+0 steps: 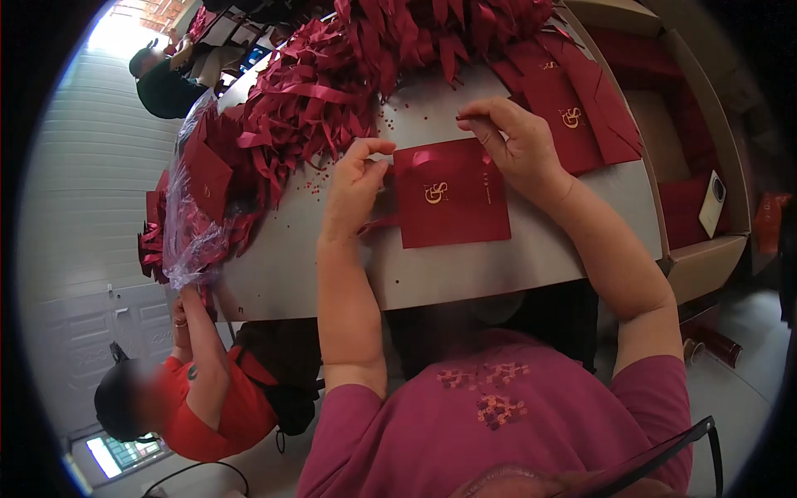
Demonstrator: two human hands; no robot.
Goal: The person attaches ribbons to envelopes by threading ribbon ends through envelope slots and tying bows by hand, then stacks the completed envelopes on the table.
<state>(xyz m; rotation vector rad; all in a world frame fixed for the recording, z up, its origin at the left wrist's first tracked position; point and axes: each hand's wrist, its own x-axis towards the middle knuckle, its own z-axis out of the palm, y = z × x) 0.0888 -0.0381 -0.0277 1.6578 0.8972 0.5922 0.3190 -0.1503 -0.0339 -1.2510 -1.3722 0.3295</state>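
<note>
A dark red square bag (452, 199) with a gold logo lies flat on the pale table (324, 274), a ribbon across its top. At its upper left corner is my left hand (357, 178), thumb and fingertips brought close together; whatever they hold is too small to name. My right hand (519, 145) is raised over the bag's upper right corner, its thumb and index finger pinched near a small dark bit that I cannot make out. A piece of red ribbon (380, 222) shows between my left wrist and the bag.
Red ribbons (315, 100) are heaped at the back. More red bags (569, 116) lie at the right, beside an open cardboard box (706, 270) with a phone (712, 203). At the left, a person in red (232, 398) reaches to a plastic-wrapped pile (195, 216).
</note>
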